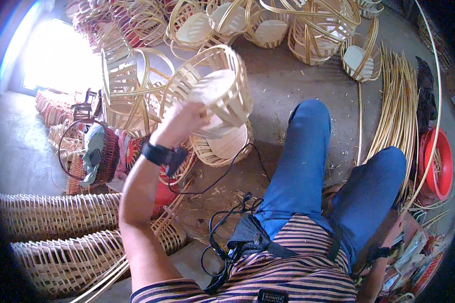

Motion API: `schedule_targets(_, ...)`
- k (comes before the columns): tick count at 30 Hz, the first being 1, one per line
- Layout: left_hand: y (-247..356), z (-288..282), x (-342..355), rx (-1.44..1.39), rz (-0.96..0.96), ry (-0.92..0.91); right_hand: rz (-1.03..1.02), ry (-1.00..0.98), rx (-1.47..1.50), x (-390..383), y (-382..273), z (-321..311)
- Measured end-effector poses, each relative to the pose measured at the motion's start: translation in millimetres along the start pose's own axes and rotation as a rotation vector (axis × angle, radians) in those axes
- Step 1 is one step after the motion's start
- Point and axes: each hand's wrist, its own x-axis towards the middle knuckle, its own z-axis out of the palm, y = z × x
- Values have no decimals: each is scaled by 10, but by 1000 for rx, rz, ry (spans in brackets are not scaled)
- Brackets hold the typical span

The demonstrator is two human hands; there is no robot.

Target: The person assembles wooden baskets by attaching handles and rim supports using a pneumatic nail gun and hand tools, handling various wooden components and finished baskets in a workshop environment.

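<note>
My left hand [184, 118], with a dark band on the wrist, is closed on a small pale woven basket [234, 101] with a light flat bottom, lifted at upper center. Below it another basket [227, 141] with a round wooden base sits among the others. My right hand [395, 227] is low at the right beside my knee, partly blurred and shadowed, where a long pale cane strip [429, 166] runs down to it; it appears closed on that strip.
Stacked handled baskets [268, 30] fill the back and left. Long woven rolls [60, 257] lie lower left. A bundle of canes [389, 116] and a red tub [442, 171] are at right. Black cables [217, 222] trail by my legs on the littered floor [283, 76].
</note>
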Motion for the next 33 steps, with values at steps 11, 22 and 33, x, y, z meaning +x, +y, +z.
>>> schedule_targets(11,-437,1598,-442,189,-105,-49,-25,65,13,295,351,-382)
schedule_targets(22,-629,749,-251,-50,-307,540,-47,-32,-50,671,-13,281)
schedule_targets(33,1066,-457,628,84,332,946,-163,-331,187,419,-818,715)
